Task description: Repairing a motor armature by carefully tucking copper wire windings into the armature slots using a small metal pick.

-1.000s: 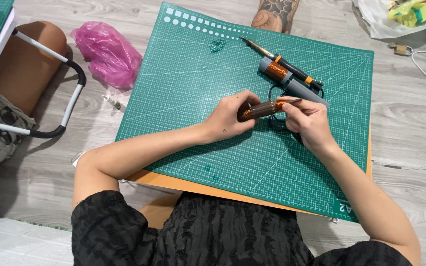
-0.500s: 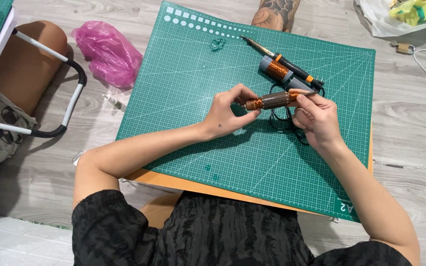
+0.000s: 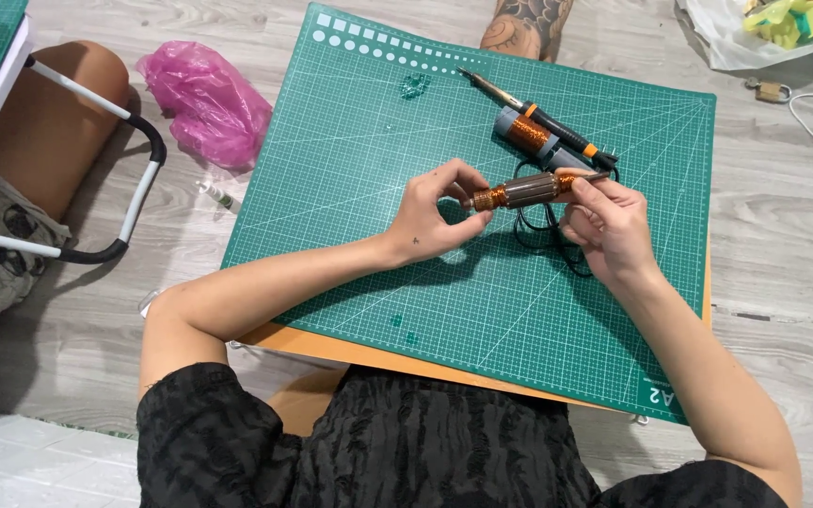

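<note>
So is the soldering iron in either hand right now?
No, the soldering iron lies on the green mat; both hands hold the copper-wound rotor.

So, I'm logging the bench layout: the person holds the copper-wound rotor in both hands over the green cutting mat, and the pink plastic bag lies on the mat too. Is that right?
Not quite. The pink plastic bag lies on the grey floor left of the green cutting mat, not on it, as the head view shows. The rest stands: left hand and right hand both hold the copper-wound rotor over the mat.
</note>
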